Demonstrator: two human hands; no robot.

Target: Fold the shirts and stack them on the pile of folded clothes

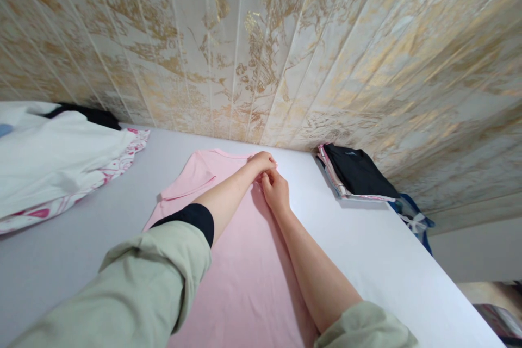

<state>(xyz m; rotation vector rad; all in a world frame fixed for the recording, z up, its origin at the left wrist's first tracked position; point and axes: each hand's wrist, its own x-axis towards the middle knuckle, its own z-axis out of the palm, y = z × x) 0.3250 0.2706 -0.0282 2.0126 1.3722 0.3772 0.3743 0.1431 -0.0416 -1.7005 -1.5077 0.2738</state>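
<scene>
A pink T-shirt (pixel 248 283) lies spread on the white table, its neckline toward the wall and its left sleeve laid out flat. My left hand (pixel 263 162) reaches across to the shirt's upper right part, fingers closed on the cloth there. Right beside it, my right hand (pixel 276 187) pinches the same bunched area, around the right sleeve and shoulder. Both hands are close together, and their fingertips are partly hidden. My forearms cover some of the shirt's middle and right side.
A stack of folded clothes (pixel 359 171) with a black garment on top sits at the table's back right. White clothing with a pink pattern (pixel 69 157) is heaped at the left. A gold-patterned wall covering (pixel 244 54) rises behind the table (pixel 350 261). A blue item (pixel 416 220) hangs past the right edge.
</scene>
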